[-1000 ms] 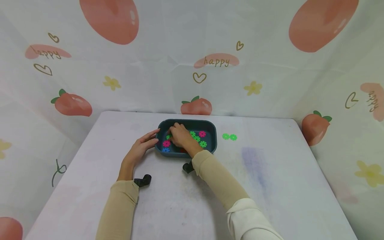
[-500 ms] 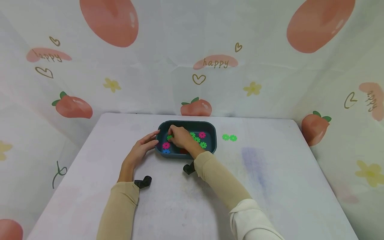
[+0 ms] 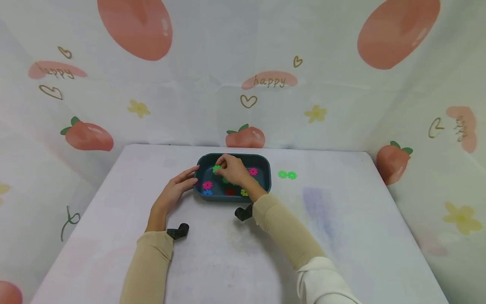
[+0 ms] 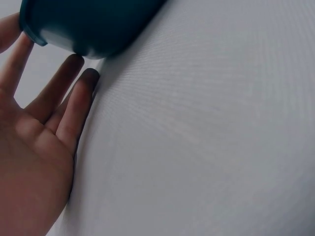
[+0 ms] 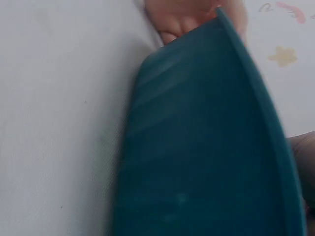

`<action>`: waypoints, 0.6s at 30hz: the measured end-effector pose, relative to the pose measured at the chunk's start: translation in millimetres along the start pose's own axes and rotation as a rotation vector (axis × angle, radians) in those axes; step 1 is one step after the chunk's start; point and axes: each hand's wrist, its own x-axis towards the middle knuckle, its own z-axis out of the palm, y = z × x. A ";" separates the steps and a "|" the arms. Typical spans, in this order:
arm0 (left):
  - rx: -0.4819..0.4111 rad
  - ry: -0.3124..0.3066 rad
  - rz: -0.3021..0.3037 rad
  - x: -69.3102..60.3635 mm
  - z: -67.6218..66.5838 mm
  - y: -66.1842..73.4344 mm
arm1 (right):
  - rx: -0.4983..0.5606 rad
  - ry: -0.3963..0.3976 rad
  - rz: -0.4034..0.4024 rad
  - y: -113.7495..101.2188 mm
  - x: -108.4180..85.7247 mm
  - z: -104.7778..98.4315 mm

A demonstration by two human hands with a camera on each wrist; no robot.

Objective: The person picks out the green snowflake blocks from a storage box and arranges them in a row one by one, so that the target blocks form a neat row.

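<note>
A dark teal tray (image 3: 216,198) stands on the table with several small flower-shaped discs in it. Over its left half, my right hand (image 3: 234,171) pinches a green flower-shaped disc (image 3: 216,169) between thumb and fingers. My left hand (image 3: 171,194) touches the tray's left end with extended fingers. In the left wrist view, its fingers (image 4: 76,110) reach to the tray wall (image 4: 98,29). A pink disc (image 3: 207,185), a blue one (image 3: 207,192) and a red one (image 3: 229,192) lie in the tray. The right wrist view shows mainly the tray's outer wall (image 5: 197,137), which hides the right fingertips.
Two green flower-shaped discs (image 3: 287,175) lie side by side on the white table (image 3: 235,253), right of the tray. A printed cloth (image 3: 190,105) hangs behind the table. Black camera mounts (image 3: 178,231) sit at both wrists.
My right hand has risen slightly from the tray floor with a green disc in its fingertips. More discs near the tray's front show now. The left hand keeps its place at the tray.
</note>
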 end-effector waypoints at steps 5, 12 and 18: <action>-0.010 0.002 -0.005 1.2 -0.3 -0.5 | 0.037 0.046 -0.006 0.1 -4.5 -4.0; -0.003 0.000 0.000 1.7 0.5 -0.1 | 0.156 0.084 -0.018 1.5 -14.1 -16.4; 0.006 0.008 -0.009 0.8 -1.2 -0.5 | 0.257 0.097 -0.008 4.8 -18.9 -26.8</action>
